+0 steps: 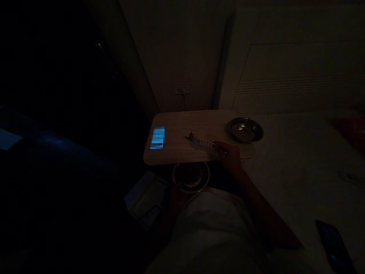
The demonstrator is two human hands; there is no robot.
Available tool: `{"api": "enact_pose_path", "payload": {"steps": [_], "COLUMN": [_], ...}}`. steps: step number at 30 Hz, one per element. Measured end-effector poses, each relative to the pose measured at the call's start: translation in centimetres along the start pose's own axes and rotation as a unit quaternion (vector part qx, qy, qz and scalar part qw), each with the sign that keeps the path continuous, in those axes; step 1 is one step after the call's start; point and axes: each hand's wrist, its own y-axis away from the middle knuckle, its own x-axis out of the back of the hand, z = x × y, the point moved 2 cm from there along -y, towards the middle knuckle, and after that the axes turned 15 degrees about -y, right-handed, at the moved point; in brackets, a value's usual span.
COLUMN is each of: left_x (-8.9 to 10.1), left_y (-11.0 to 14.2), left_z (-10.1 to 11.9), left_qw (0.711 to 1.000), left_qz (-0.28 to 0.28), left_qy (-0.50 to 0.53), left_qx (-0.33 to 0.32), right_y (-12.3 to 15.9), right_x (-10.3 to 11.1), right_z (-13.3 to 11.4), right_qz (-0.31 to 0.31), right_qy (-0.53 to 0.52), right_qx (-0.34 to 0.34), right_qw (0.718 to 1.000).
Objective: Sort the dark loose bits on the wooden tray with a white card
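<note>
Pale, perforated-looking knife-like tool [203,144], likely light and stiff, best held by its handle, projected from the closed right hand [231,158] over the wooden surface [175,152]. The left hand [176,198] curled around the near rim of a round, metal-rimmed bowl [208,180].

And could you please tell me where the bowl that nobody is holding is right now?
In the head view, the shiny bowl is at the far right corner of the wooden board, just beyond the right hand.

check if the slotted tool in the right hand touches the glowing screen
Apart. The head view shows a strip of wooden tabletop between the glowing screen and the near end of the slotted tool.
</note>
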Motion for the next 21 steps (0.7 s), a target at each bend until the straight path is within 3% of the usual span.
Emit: {"api": "enact_pose_path", "payload": {"steps": [8, 14, 21], "left_x": [-0.4, 0.8, 1.2], "left_y": [0.0, -0.4, -0.7], "left_z": [0.2, 0.0, -0.2], "left_qw": [0.998, 1.0, 0.999], "left_qz": [-0.04, -0.026, -0.035], "left_qy": [0.012, 0.014, 0.014], "left_qx": [0.038, -0.003, 0.001], "right_y": [0.0, 0.2, 0.4], "right_x": [0.0, 0.0, 0.3], "right_z": [-0.1, -0.5, -0.8], "right_qz": [-0.01, -0.025, -0.027], "right_qy": [-0.004, -0.016, -0.032], "right_qx": [0.009, 0.012, -0.008], "right_qw": [1.0, 0.999, 0.999]}}
